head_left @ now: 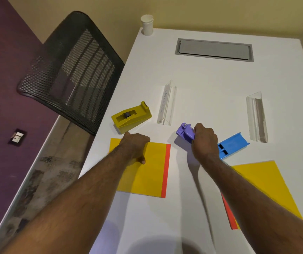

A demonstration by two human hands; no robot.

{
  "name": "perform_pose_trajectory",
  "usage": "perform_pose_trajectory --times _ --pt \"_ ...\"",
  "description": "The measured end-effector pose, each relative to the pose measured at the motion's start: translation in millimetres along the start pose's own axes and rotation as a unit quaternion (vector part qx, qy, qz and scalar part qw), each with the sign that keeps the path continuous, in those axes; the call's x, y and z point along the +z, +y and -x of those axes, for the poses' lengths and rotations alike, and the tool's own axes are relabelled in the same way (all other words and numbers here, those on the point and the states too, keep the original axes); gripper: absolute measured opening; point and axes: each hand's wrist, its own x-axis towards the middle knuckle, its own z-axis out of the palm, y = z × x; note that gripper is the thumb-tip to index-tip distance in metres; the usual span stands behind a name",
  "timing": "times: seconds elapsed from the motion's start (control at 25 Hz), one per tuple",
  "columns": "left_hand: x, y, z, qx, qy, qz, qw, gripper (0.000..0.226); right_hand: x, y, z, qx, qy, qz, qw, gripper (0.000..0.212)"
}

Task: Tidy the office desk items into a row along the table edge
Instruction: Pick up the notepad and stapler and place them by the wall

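Glossy plastic tape dispenser (131, 117) (mustard)

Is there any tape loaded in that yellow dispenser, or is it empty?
Empty, it seems: the yellow tape dispenser shows only a small dark hub in its slot, with no roll around it.

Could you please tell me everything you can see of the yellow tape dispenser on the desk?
The mustard-yellow plastic tape dispenser is a wedge with a raised cutter post at its far end and a dark hub in an open slot; no tape roll shows. It sits upright on the white desk near the left edge, with the left hand just before it; contact is unclear.
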Motion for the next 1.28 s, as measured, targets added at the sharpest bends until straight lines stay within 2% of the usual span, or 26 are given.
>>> perform_pose_trajectory --times 0.08,0.24,0.32,0.4,0.48,0.6,0.72,0.84,0.96,1.04,1.12,1.28 --pt "-8 -12 18 0.01 -0.02 0.091 0.996 0.055 -12 -6 8 -0.011 0.015 -0.006 1.0 0.02" --pt "-10 -43 74 0.023 -0.046 0.196 0.979 0.049 -31 -21 30 -0.034 0.005 -0.023 0.999 0.023" --pt "0 -62 106 0.026 -0.015 0.253 0.967 0.039 -30 -31 40 -0.044 0.007 -0.044 0.998 0.031" --pt "17 -81 142 0.02 0.049 0.338 0.94 0.027 -25 -45 53 -0.071 0.009 -0.041 0.997 0.046" --pt "39 -95 179 0.01 0.112 0.464 0.879 0.023 -23 -62 68 -0.095 0.0 -0.04 0.995 0.053" --pt "74 -102 238 -0.009 0.18 0.649 0.739 0.031 -19 -95 99 -0.135 -0.004 -0.067 0.988 0.048" --pt "101 -113 287 -0.048 0.244 0.73 0.636 0.027 -15 -135 127 -0.169 -0.018 -0.178 0.969 0.046" --pt "128 -148 340 -0.075 0.296 0.754 0.582 0.029 -12 -189 156 -0.196 -0.003 -0.212 0.957 0.047" --pt "154 -195 400 -0.08 0.353 0.78 0.511 0.028 -8 -249 194 -0.227 0.024 -0.234 0.945 0.042" --pt "173 -224 445 -0.09 0.385 0.784 0.478 0.037 -3 -293 224 -0.25 0.037 -0.251 0.934 0.04" --pt "187 -249 485 -0.102 0.418 0.777 0.459 0.041 5 -333 250 -0.264 0.042 -0.268 0.926 0.039" --pt "210 -301 540 -0.143 0.453 0.759 0.445 0.023 25 -407 287 -0.268 0.019 -0.302 0.915 0.047"
